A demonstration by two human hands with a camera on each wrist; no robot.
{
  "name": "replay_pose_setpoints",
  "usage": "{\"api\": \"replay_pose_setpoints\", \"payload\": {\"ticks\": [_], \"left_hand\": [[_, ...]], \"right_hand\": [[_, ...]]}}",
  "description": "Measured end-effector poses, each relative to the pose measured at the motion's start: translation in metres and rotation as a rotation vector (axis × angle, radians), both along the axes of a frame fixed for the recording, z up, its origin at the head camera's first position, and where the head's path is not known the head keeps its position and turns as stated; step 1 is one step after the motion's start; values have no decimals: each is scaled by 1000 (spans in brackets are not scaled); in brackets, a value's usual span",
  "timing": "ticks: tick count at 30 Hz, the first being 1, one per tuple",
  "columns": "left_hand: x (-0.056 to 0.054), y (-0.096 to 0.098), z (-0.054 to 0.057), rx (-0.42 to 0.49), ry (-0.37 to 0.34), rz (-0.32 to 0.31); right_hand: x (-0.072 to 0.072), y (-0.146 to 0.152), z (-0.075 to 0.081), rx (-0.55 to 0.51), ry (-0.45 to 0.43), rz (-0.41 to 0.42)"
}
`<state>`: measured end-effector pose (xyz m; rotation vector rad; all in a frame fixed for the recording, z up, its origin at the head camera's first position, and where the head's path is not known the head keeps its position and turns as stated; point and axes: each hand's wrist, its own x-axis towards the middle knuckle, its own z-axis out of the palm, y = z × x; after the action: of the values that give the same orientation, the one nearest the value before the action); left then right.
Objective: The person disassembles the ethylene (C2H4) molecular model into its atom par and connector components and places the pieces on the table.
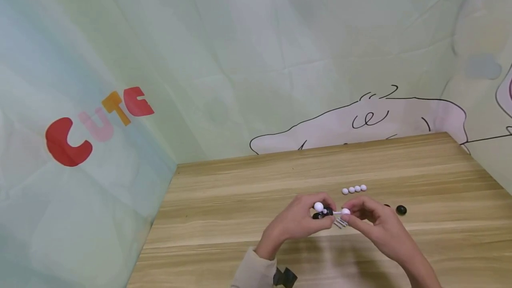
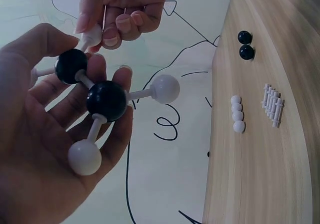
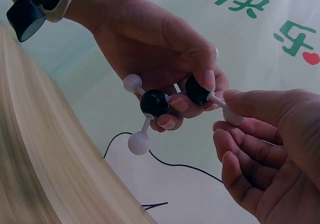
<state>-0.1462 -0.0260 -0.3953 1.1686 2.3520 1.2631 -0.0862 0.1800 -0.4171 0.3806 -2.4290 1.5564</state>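
Observation:
A ball-and-stick molecular model [image 2: 106,101] has two black balls joined by a white rod, with white balls on short rods branching off them. In the head view it is raised over the wooden table, between both hands. My left hand [image 1: 298,218] holds it, thumb and fingers pinching one black ball [image 3: 198,91]. From the other side, my right hand [image 1: 379,225] pinches a white ball [image 3: 233,115] between thumb and index finger. That ball sits at the end of a rod leading to the gripped black ball. The right hand's other fingers are loosely bent.
On the wooden table [image 1: 224,199] stands a row of several white balls [image 2: 237,115]. Several white connector rods [image 2: 272,104] lie side by side near them. Two loose black balls [image 2: 246,51] rest farther right. A printed cloth backdrop [image 1: 240,57] borders the table behind and at the left.

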Motion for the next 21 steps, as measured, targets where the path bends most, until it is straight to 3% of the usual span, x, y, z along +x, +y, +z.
{"api": "replay_pose_setpoints", "payload": {"ticks": [10, 15, 21], "left_hand": [[3, 4, 3, 32, 10, 67], [3, 3, 2, 53, 41, 71], [2, 2, 2, 54, 29, 63]], "right_hand": [[3, -5, 3, -20, 50, 31], [3, -8, 5, -30, 95, 51], [4, -10, 4, -14, 119, 33]]}}
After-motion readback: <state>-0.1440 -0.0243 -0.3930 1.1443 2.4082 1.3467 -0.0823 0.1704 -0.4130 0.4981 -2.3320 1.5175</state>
